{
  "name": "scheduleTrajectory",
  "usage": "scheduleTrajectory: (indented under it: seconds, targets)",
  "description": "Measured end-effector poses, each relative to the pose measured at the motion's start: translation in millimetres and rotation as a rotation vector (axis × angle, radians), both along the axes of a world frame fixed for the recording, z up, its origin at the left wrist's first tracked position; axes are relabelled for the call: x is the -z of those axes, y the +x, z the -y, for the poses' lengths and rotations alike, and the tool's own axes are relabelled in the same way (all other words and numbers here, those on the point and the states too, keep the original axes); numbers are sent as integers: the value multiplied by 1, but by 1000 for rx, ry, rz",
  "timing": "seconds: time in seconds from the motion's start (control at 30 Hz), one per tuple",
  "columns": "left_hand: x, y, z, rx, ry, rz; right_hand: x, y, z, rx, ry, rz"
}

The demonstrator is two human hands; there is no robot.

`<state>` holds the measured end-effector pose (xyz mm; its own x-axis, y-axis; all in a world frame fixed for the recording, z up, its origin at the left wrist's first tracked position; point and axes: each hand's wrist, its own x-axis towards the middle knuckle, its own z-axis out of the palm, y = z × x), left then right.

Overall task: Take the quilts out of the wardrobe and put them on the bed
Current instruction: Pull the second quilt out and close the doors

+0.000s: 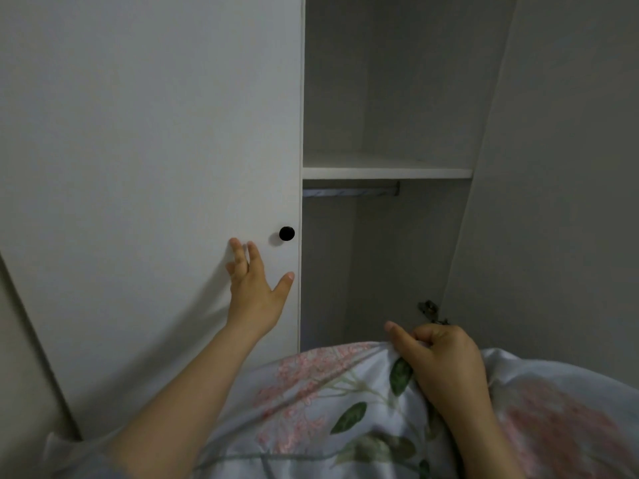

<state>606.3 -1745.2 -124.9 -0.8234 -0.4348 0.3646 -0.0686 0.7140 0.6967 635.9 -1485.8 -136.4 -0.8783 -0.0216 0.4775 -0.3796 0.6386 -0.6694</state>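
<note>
**Floral quilt bunched in the right hand before an open wardrobe**

Head view. The wardrobe point(387, 98) filled the frame, built of smooth, matte white board with flat, square-edged panels. Its left door point(148, 150) stood shut, a plain slab carrying one small round black knob point(286, 233) near its right edge, just left of centre frame. The right door point(560, 167) was swung out, seen as a pale slanted panel at 3 o'clock, with a dark metal hinge point(428, 309) showing at its inner edge.

Inside the open compartment, a flat white shelf point(387, 173) crossed at mid-height, and a thin grey hanging rail point(351, 192) ran just beneath it. Nothing could be seen resting on the shelf or hanging from the rail; the lower part of the compartment was hidden behind the bedding.

The quilt point(311, 409) lay at 6 o'clock, a soft, puffy, rumpled mass of pale cloth printed with pink blossoms and green leaves, bulging in front of the wardrobe opening.

The right hand point(442, 364), at 5 o'clock, was curled closed over a gathered fold of the quilt's upper edge, thumb extended to the left. The left hand point(256, 292), at 7 o'clock of the knob, was open with fingers spread, at or against the shut door, apart from the quilt, whose fabric passed below that forearm.
</note>
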Motion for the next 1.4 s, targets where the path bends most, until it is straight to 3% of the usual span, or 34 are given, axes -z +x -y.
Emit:
scheduleTrajectory:
  seconds: [0.27,0.47,0.73,0.9,1.03,1.13,1.27,1.4]
  targets:
    - [1,0,-12,-49,44,50,3,7,-13,41,-45,-6]
    - [15,56,-77,222,205,6,8,21,-34,132,-111,13]
    - [35,92,-139,294,-130,-19,10,43,-54,220,-238,-53]
    - [35,93,-167,323,-69,-95,9,58,-75,217,-225,-54]
    - [37,87,-184,342,103,-161,5,66,-108,211,-81,52]
    - [42,86,-203,394,143,-194,5,71,-141,280,-141,46]
    - [49,88,-226,466,111,-194,-1,79,-187,537,-243,-112]
    - [50,91,-238,519,70,-197,13,68,-224,578,-277,26]
